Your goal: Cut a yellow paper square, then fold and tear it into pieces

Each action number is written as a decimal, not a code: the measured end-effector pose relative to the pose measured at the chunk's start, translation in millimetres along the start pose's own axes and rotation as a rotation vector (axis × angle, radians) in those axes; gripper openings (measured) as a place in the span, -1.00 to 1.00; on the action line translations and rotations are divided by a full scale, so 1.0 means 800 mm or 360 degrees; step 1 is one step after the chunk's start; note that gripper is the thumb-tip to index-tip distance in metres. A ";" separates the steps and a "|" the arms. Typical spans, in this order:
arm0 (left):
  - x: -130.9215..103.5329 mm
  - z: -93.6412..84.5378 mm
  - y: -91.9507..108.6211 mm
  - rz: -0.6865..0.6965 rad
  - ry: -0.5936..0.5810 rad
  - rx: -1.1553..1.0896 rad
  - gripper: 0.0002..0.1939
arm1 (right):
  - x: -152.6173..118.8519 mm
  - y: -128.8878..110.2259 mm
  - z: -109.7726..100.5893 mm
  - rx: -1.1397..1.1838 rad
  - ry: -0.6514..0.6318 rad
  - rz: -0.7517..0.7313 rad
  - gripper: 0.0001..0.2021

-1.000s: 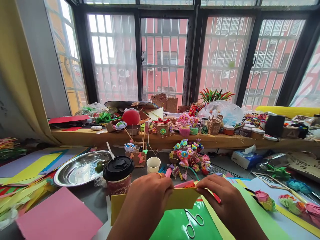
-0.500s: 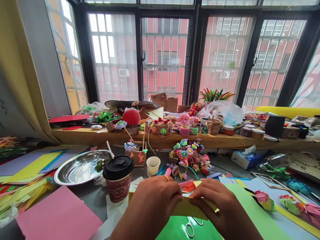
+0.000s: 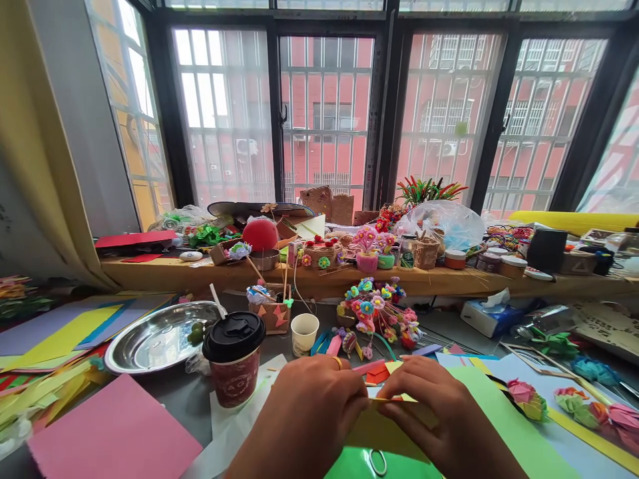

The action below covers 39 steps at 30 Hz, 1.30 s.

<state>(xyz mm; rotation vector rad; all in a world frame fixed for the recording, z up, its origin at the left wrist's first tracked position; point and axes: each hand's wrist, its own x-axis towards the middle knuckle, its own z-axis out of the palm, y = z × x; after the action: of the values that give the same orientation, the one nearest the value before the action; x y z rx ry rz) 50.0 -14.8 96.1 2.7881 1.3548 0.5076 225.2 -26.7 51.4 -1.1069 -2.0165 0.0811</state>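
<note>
Both our left hand (image 3: 309, 409) and our right hand (image 3: 442, 402), close together, pinch the yellow paper (image 3: 387, 432) by its top edge, holding it up above the glossy green sheet (image 3: 352, 466).

From here I see a paper sheet (image 3: 392, 434) between the left hand (image 3: 312, 409) and right hand (image 3: 442, 409), scissors (image 3: 372, 462) below it. Left of both I have a coffee cup (image 3: 233, 376), a tray (image 3: 150, 342) behind it, a loose sheet (image 3: 114, 432) nearer the camera. On the counter (image 3: 172, 394) beyond the hands sit a paper cup (image 3: 303, 338) and a flower bunch (image 3: 372, 307); farther back, a ledge (image 3: 200, 274) carries a ball (image 3: 260, 234). Paper flowers (image 3: 526, 400) lie right of the hands.
</note>
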 end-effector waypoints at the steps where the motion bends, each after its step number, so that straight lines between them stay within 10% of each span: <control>1: 0.001 0.001 0.001 0.0025 -0.0005 -0.0010 -0.81 | 0.000 0.000 0.001 -0.0002 -0.0005 -0.0006 -0.90; 15: -0.022 -0.027 -0.033 -0.0281 0.0056 -0.0105 -0.82 | -0.002 0.007 -0.019 -0.0241 -0.0128 0.0108 -0.85; 39: -0.007 -0.010 -0.008 -0.0096 0.0067 -0.0008 -0.81 | 0.000 0.000 -0.003 -0.0008 0.0077 -0.0130 -0.83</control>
<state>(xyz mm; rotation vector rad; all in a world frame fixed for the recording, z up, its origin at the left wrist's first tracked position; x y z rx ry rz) 39.8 -16.0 101.6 2.7382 1.4385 0.5696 226.9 -27.8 52.9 -1.0188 -2.0174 0.0072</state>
